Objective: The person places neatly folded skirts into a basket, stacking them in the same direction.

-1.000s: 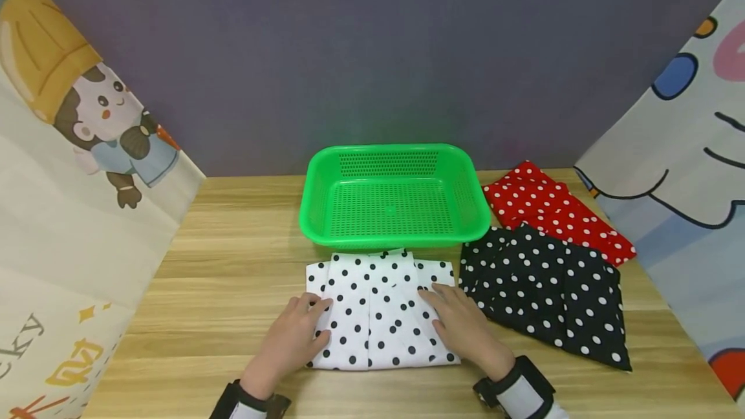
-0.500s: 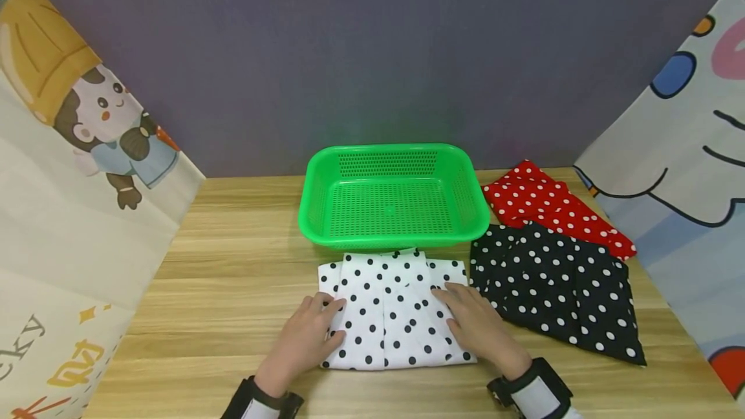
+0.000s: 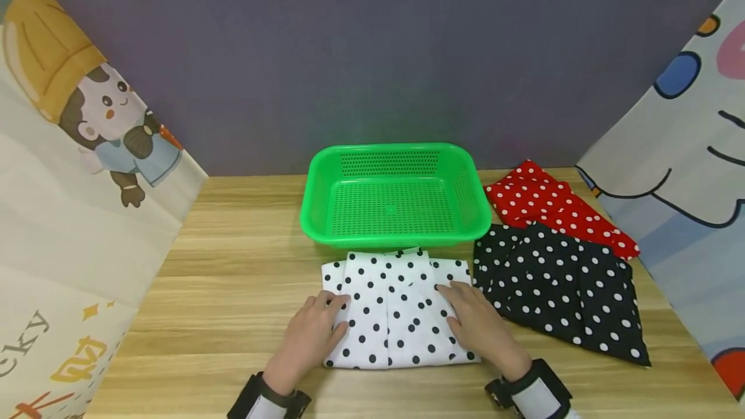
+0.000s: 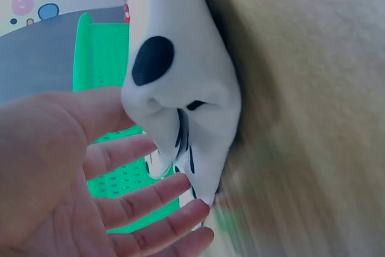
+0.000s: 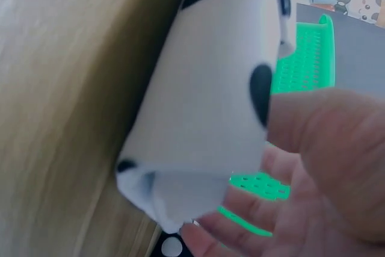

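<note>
A folded white cloth with black dots (image 3: pixel 387 315) lies flat in front of the green basket (image 3: pixel 396 238). My left hand (image 3: pixel 308 335) rests along its left edge, the thumb on the fabric and the other fingers fairly straight. Across from it, my right hand (image 3: pixel 480 325) touches the right side of the same cloth. In the left wrist view, the layered folds of the white cloth (image 4: pixel 180 64) show beside spread fingertips. The right wrist view has the thumb against the rolled edge of the white cloth (image 5: pixel 204 88), with the fingers partly hidden behind it.
A folded black cloth with white dots (image 3: pixel 564 296) lies just right of the white one, overlapping a red dotted cloth (image 3: pixel 553 205) behind it. The wooden table (image 3: pixel 233 264) meets a grey panel (image 3: pixel 378 50) at the back. Printed cartoon sheets flank both sides.
Both hands and the white cloth have shifted a little to the right together. The black cloth has also moved slightly right, while the basket and red cloth stay put.
</note>
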